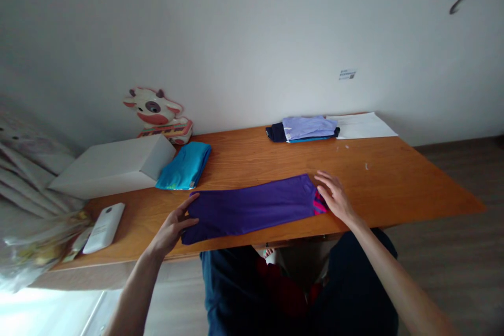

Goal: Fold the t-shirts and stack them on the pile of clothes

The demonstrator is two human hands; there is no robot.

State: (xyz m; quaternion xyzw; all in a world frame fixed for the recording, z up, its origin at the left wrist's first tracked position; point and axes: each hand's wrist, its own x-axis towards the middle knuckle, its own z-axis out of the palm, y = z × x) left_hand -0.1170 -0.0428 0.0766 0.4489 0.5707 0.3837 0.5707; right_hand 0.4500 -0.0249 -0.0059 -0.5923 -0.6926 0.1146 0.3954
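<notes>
A purple garment [252,207] lies folded into a long strip across the near part of the wooden table [413,184]. It has a pink striped band [318,205] at its right end. My left hand [173,226] rests at the garment's left end, fingers stretched out and open. My right hand [334,197] lies flat on the right end, over the pink band, fingers spread.
A folded turquoise cloth [185,167] and a white box [114,165] sit at the back left, with a cow-shaped toy [157,113] behind them. A folded blue and navy pile [303,129] and white paper [364,125] lie at the back right. A white device [104,227] lies near left.
</notes>
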